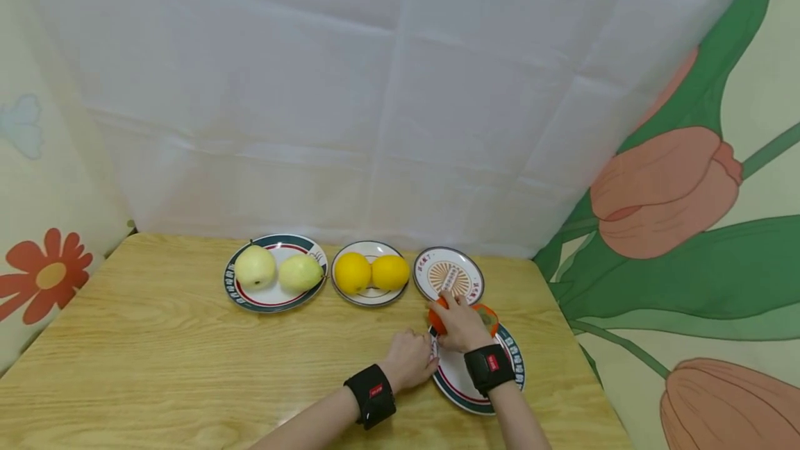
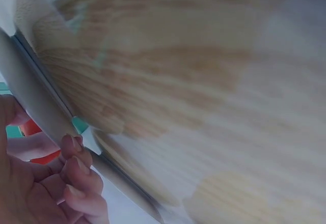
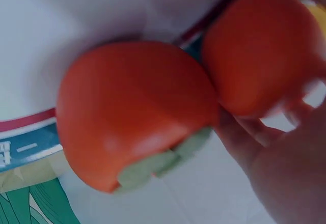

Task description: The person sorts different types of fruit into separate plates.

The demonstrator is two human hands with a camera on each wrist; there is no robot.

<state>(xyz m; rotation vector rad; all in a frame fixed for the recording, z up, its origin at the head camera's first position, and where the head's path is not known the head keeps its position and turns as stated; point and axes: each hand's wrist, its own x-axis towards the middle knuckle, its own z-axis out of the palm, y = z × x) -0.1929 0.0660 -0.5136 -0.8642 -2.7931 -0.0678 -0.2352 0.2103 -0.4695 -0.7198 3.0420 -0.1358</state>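
My left hand [image 1: 406,361] grips the left edge of a large plate [image 1: 455,375] with a dark green rim and red ring; its curled fingers [image 2: 84,175] show at the rim in the left wrist view. Over the plate's far part, my right hand [image 1: 464,325] holds an orange-red persimmon [image 1: 439,316]. In the right wrist view that persimmon [image 3: 260,51] is by my fingers. Right beside it is a second persimmon [image 3: 135,102] with a green calyx, partly hidden behind my right hand in the head view.
Just behind is a small plate [image 1: 448,276] with a sunburst print. To its left, another small plate [image 1: 371,301] bears two yellow-orange round fruits [image 1: 371,273]. Further left, a green-rimmed plate [image 1: 281,308] holds two pale green pears [image 1: 300,273]. A white cloth [image 1: 350,103] hangs behind the wooden table [image 1: 187,367].
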